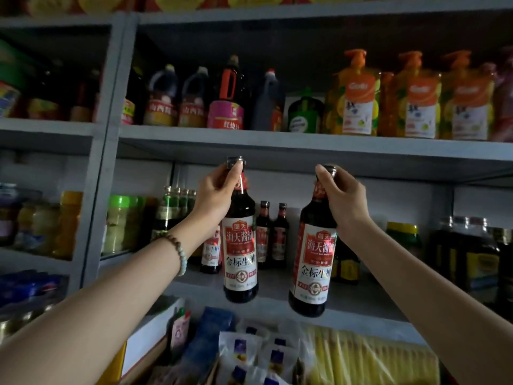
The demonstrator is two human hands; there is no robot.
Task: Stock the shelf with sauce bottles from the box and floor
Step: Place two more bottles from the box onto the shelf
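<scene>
My left hand grips the neck of a dark sauce bottle with a red and white label, held upright in front of the grey middle shelf. In my right hand hangs a second, matching sauce bottle by its neck, tilted slightly, its base at the shelf's front edge. Both bottles hang in the air, not resting on the shelf. Three more such bottles stand at the back of that shelf, behind and between the held ones.
Green-capped jars stand left on the same shelf; dark jars and a yellow-lidded jar stand right. The shelf above carries jugs and orange pump bottles. Packets lie on the level below.
</scene>
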